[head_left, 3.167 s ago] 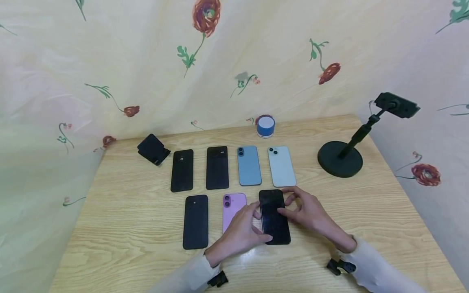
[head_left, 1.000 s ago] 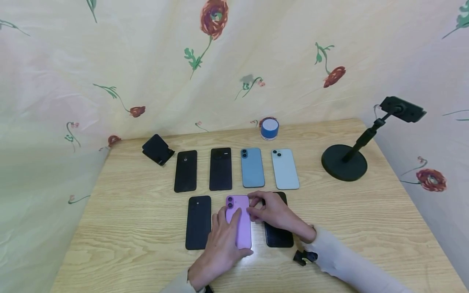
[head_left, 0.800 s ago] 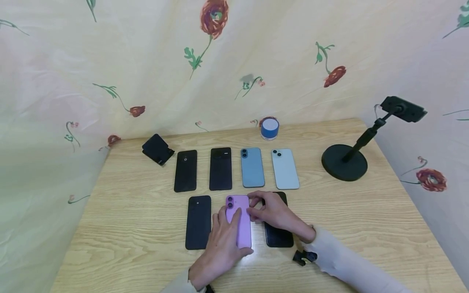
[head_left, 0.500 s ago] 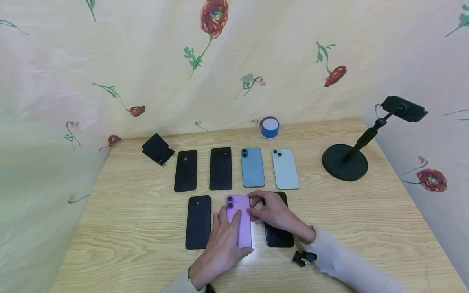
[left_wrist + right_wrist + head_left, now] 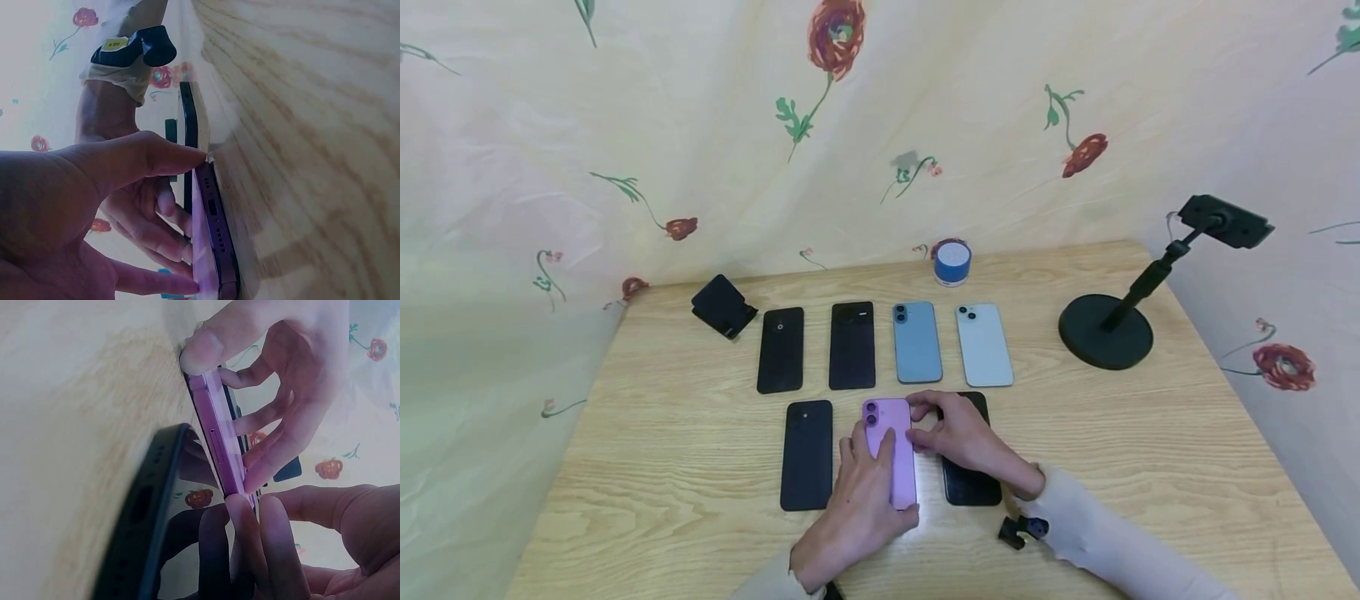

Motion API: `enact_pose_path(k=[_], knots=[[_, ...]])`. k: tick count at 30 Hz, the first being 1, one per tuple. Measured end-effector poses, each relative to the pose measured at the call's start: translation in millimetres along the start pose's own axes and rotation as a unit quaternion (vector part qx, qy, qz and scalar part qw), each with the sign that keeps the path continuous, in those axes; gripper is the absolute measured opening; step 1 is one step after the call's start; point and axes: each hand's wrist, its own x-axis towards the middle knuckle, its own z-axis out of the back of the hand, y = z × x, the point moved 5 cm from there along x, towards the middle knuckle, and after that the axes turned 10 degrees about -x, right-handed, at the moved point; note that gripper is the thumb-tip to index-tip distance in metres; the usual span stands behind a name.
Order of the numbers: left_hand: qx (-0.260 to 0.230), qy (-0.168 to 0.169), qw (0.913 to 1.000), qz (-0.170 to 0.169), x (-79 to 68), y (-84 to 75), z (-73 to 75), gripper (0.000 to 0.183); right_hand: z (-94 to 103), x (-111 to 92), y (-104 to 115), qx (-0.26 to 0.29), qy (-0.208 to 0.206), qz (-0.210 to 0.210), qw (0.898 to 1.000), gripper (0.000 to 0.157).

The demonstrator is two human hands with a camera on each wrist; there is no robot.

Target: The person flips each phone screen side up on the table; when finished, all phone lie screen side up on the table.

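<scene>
A purple smartphone (image 5: 891,412) lies back up on the wooden table, its two lenses at the upper left corner. My left hand (image 5: 857,508) grips it, thumb at the bottom edge and fingers over the left side and back. In the left wrist view that thumb presses the corner beside the phone's charging port (image 5: 213,207). My right hand (image 5: 958,429) pinches the phone's upper right edge between thumb and fingers. Beneath the right hand and wrist, a black smartphone (image 5: 972,492) lies screen up, partly hidden; its glossy screen mirrors the fingers in the right wrist view.
Left of the purple phone lies a dark phone (image 5: 806,467). Behind stand two black phones (image 5: 780,350), a blue phone (image 5: 917,346) and a pale blue phone (image 5: 985,346) in a row. A folded black stand (image 5: 722,304), blue round tub (image 5: 952,262) and black stand (image 5: 1105,333) are farther out.
Both hands have moved left from the black phone to the purple one. Over the last second they stay nearly still, with the purple phone's lower end shifting very slightly right.
</scene>
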Motion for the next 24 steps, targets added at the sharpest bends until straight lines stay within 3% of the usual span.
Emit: enact_pose_path(k=[8,16,24], knots=[[-0.028,0.012,0.9995,0.002,0.3,4.1,2.7,0.107,0.4,-2.1,2.1,0.021,0.000,-0.003,1.000,0.049],[-0.086,0.037,0.9956,0.011,0.9,9.6,5.9,0.110,-0.2,-3.2,4.1,0.090,-0.001,0.001,0.996,0.050],[-0.100,0.037,0.9943,-0.002,-0.8,10.7,11.4,0.108,-1.4,-5.0,5.0,0.130,0.008,0.023,0.991,0.053]])
